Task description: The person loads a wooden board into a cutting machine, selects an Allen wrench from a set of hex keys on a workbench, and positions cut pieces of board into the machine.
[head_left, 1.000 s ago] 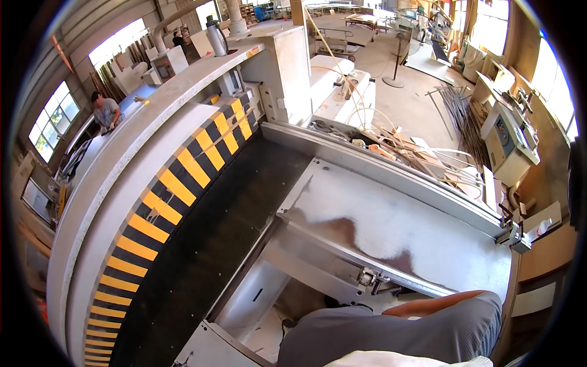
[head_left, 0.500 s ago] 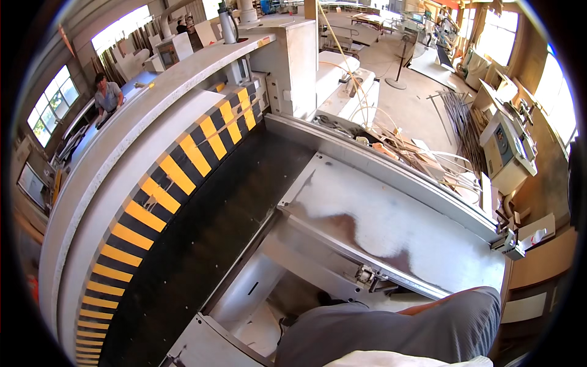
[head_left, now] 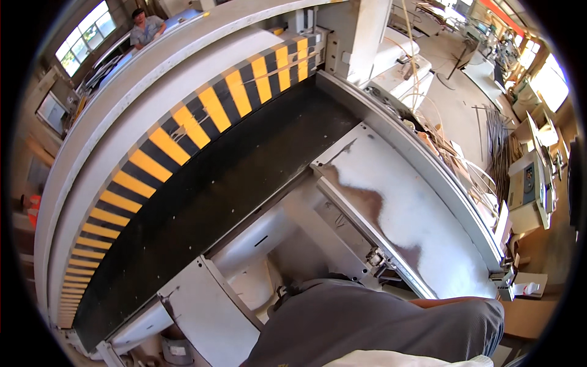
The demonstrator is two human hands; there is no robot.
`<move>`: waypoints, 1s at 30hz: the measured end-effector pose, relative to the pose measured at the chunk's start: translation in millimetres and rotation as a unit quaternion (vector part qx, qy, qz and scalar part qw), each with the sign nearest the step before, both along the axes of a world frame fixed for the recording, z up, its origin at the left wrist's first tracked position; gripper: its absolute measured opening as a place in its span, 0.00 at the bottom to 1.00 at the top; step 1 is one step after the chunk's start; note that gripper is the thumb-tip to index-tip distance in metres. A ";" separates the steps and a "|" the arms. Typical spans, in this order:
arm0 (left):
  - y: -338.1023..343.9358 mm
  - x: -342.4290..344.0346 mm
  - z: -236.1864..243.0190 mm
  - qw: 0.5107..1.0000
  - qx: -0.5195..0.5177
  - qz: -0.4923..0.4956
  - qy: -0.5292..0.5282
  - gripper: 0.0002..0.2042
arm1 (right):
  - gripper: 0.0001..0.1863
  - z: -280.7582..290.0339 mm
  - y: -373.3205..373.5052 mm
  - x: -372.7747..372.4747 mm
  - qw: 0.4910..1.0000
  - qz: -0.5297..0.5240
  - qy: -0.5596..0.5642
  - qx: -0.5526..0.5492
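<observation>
Neither of my hands shows. A thin strip of my bare arm [head_left: 455, 301] appears behind my bent leg in grey trousers [head_left: 367, 324], and the hand at its end is hidden. In front of me stands a large machine with a long black bed [head_left: 202, 208]. A beam with yellow and black stripes [head_left: 195, 125] runs above the bed's far side. Two grey metal side tables join the bed: the right one [head_left: 446, 226] has a worn brown patch, and the left one [head_left: 211, 312] lies nearer. Between them is an open gap with a metal bracket [head_left: 376, 257].
A raised metal fence [head_left: 416, 153] edges the right table. Beyond it lie tangled hoses and offcuts [head_left: 443, 144], a bundle of thin rods [head_left: 496, 137] and a control cabinet [head_left: 526, 183]. Another person [head_left: 145, 29] is at a blue surface behind the machine.
My view has turned left and down, so the machine sits higher and further right, and more of the left table shows. The other person is now more upright.
</observation>
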State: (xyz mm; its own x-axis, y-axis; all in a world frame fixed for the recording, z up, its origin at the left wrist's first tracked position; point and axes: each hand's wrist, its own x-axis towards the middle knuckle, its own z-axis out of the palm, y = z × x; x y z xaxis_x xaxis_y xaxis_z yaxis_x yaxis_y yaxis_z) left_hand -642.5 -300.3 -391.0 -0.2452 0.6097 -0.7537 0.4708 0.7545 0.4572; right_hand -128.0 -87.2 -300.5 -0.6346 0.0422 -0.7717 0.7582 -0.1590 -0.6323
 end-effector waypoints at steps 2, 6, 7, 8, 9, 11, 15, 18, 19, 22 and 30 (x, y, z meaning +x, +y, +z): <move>-12.8 2.6 5.5 0.996 -0.053 -0.030 -0.072 0.19 | 0.18 0.9 -1.9 -1.9 1.000 -0.011 -0.007 -0.023; -37.5 12.4 9.7 0.969 -0.137 -0.085 -0.190 0.18 | 0.18 3.3 -0.7 0.6 0.998 -0.024 -0.021 -0.057; -42.2 14.2 9.8 0.961 -0.151 -0.093 -0.213 0.18 | 0.18 2.5 1.6 1.3 0.997 -0.025 -0.024 -0.065; -47.6 16.5 11.0 0.953 -0.163 -0.104 -0.234 0.18 | 0.18 2.5 2.2 1.1 0.997 -0.025 -0.027 -0.072; -51.0 14.6 12.0 0.945 -0.172 -0.112 -0.253 0.18 | 0.18 1.9 2.3 0.2 0.996 -0.029 -0.029 -0.081; -54.6 9.1 15.0 0.941 -0.170 -0.117 -0.266 0.18 | 0.18 1.8 6.3 -2.4 0.994 -0.034 -0.039 -0.101; 17.5 -14.2 65.1 0.971 0.013 0.017 -0.239 0.11 | 0.16 -14.6 53.4 -17.4 0.991 0.124 -0.015 0.045; 96.2 -6.6 88.9 0.984 0.083 0.056 -0.150 0.11 | 0.15 -13.5 112.8 -42.3 0.958 -0.035 0.109 0.264; 99.7 -10.0 45.1 0.962 0.176 0.084 -0.192 0.14 | 0.15 -7.7 125.9 -56.9 0.949 -0.226 0.054 0.213; 187.2 27.4 74.7 0.969 0.189 -0.093 -0.131 0.16 | 0.12 -12.4 159.1 -77.4 0.874 -0.291 0.101 0.375; 234.7 43.6 99.3 0.930 0.214 -0.250 -0.162 0.13 | 0.23 -26.9 228.0 -55.1 0.765 -0.145 -0.102 0.620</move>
